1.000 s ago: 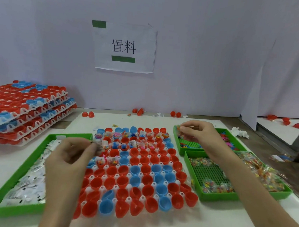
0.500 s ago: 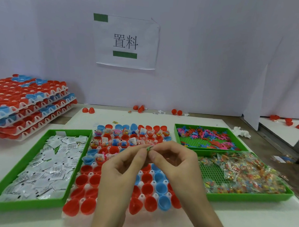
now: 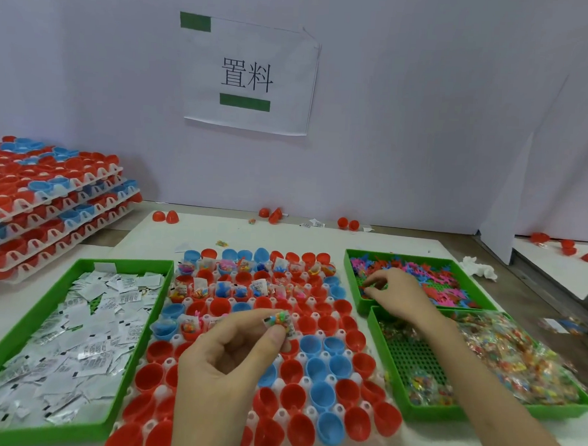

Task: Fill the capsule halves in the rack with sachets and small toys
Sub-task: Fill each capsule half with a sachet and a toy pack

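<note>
Left: green tray (image 3: 132,264) holding white sachets (image 3: 79,331), sitting just beside rack (image 3: 168,364) for short reach.
Centre: far rows of capsule halves (image 3: 327,325) carrying fillings, near rows lying empty. Left hand (image 3: 225,365) hovering over rack middle, fingers pinching small clear packet (image 3: 280,318) of coloured bits, likely lining up next empty half.
Right: right hand (image 3: 397,294) dipping into far tray (image 3: 395,255) of small toys (image 3: 435,279), fingers curling among them; cannot tell whether gripping one. Near tray (image 3: 429,412) holding clear packets (image 3: 516,354).
</note>
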`<state>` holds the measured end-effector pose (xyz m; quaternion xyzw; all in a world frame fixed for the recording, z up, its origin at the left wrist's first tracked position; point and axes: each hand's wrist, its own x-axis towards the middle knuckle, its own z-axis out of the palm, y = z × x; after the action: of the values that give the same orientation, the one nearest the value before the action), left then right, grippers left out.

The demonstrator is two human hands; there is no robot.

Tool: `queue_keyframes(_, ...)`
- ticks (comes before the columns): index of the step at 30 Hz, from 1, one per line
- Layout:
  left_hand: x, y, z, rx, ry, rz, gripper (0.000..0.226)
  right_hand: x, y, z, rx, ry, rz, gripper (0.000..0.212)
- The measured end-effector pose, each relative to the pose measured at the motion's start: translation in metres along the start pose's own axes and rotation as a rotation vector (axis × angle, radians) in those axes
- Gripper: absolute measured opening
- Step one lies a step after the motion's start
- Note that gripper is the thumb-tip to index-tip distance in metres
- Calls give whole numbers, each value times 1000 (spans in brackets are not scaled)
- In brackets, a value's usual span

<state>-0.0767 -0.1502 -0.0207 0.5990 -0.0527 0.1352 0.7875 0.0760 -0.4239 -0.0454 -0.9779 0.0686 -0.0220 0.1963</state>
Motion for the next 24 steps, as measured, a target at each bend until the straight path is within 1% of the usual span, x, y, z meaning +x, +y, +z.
queue_keyframes(1,2,-3,-1,-9,5,-3,26,2,0,0,17,10,-10,8)
queue_keyframes(2,4,-5,-2,-18,4,-10,27,3,-1,-1,27,20,-19,7)
queue_keyframes(4,7,-9,-1,-35,-14,-29,27,4,0,-2,42,52,-26,14)
queue_keyframes(6,10,-9,0,-57,-46,-46,27,3,-1,-3,65,121,-2,10)
queue_keyframes(10,13,-5,-2,-23,-97,-77,29,-7,-8,-14,107,304,25,14)
queue_keyframes(11,14,-3,-2,-7,-94,-81,30,-10,-14,-19,143,345,2,14)
queue_keyframes(13,17,3,2,15,-53,-77,30,-21,-35,-33,227,373,-93,12)
queue_keyframes(16,21,11,13,-9,1,-58,32,-47,-81,-54,440,316,-293,10)
queue_keyframes(18,21,16,22,-24,27,-35,33,-69,-109,-63,616,207,-431,11)
queue_keyframes(20,21,21,30,-32,68,11,32,-89,-129,-65,693,79,-546,13)
queue_keyframes(22,20,25,35,-48,97,54,29,-102,-142,-66,732,-18,-622,13)
queue_keyframes(24,19,28,35,-57,132,91,25,-111,-145,-66,810,-75,-640,14)
